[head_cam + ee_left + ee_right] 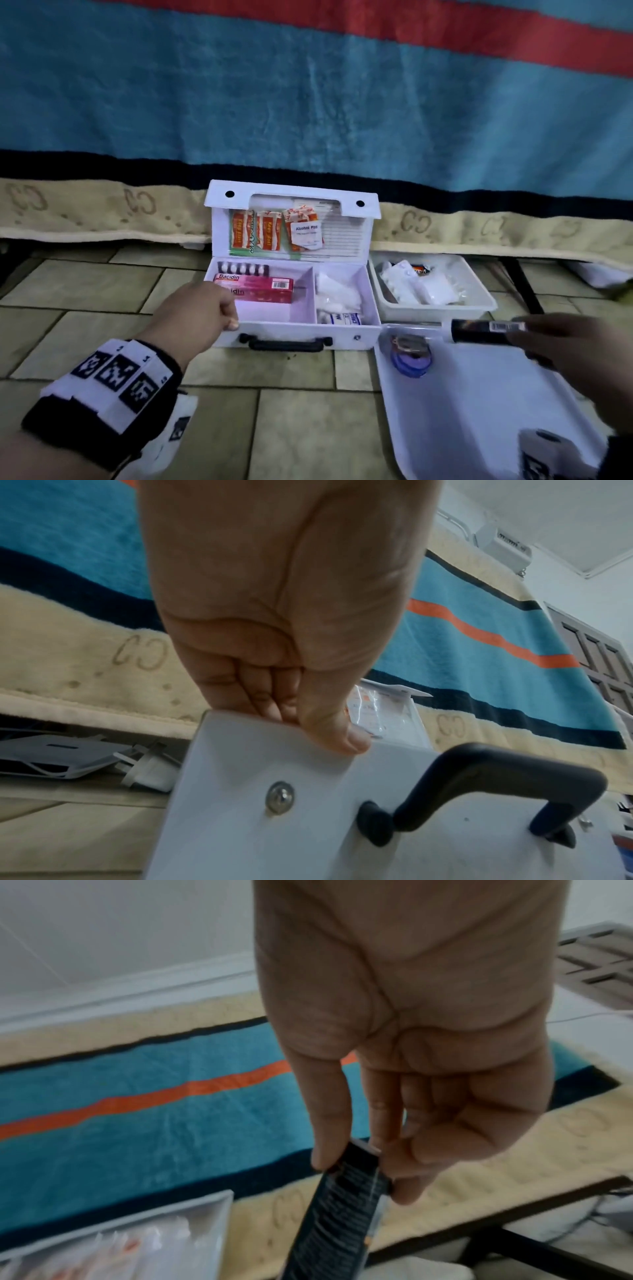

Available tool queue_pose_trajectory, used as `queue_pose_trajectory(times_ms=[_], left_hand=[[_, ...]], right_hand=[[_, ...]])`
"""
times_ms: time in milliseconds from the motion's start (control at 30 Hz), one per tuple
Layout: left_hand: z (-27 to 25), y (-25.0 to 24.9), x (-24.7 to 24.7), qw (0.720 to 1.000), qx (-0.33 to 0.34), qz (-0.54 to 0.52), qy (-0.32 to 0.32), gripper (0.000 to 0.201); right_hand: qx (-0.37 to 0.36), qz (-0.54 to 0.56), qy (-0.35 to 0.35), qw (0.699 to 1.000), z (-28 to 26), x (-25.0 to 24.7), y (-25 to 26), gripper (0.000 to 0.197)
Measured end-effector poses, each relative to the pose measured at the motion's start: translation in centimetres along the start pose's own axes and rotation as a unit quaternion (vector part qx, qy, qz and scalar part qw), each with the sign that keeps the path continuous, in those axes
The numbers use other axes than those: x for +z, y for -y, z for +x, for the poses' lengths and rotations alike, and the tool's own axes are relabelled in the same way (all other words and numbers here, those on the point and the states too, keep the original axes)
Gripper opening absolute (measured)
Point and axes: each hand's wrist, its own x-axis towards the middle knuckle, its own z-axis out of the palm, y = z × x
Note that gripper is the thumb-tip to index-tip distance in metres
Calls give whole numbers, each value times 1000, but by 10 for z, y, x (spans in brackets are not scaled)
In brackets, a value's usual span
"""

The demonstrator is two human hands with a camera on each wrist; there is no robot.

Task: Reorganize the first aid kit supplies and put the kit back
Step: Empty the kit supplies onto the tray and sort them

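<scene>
The white first aid kit (346, 337) stands open on the tiled floor, its lid upright with plaster packets and an alcohol pad tucked in it. A pink Bacidin box (255, 285) lies in its left compartment, gauze and bandage (337, 301) in the right. My left hand (205, 311) grips the kit's front left rim (274, 739), thumb on the outside, fingers curled inside. The right hand (561, 346) pinches one end of a long black box (479, 330) with a barcode label, held above the near white tray (479, 411); the black box (339, 1218) points toward the kit.
A second white tray (479, 306) with white packets stands right of the kit, under the bed edge. The near tray holds blue bands and a small item (411, 353). A striped blue, red and cream blanket (308, 120) hangs behind. A dark bed leg (524, 284) stands at right.
</scene>
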Motion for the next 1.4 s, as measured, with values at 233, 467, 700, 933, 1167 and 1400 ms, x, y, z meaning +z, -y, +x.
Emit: queue_pose_trajectory(times_ms=[233, 467, 700, 933, 1167, 1400], left_hand=[[1, 0, -2, 1000, 7, 0, 13, 29], [1, 0, -3, 1000, -7, -5, 20, 26], [3, 0, -4, 1000, -19, 2, 23, 30], [1, 0, -1, 999, -25, -18, 14, 32], [0, 3, 1, 999, -26, -24, 3, 31], [2, 2, -1, 1000, -15, -14, 10, 29]], right_hand=[[45, -102, 10, 994, 27, 31, -33, 32], [43, -196, 52, 978, 34, 42, -6, 29], [-149, -198, 179, 952, -4, 75, 101, 25], [-350, -296, 313, 832, 4, 185, 160, 28], [-368, -426, 240, 791, 16, 216, 146, 33], [-331, -93, 191, 919, 4, 182, 152, 9]])
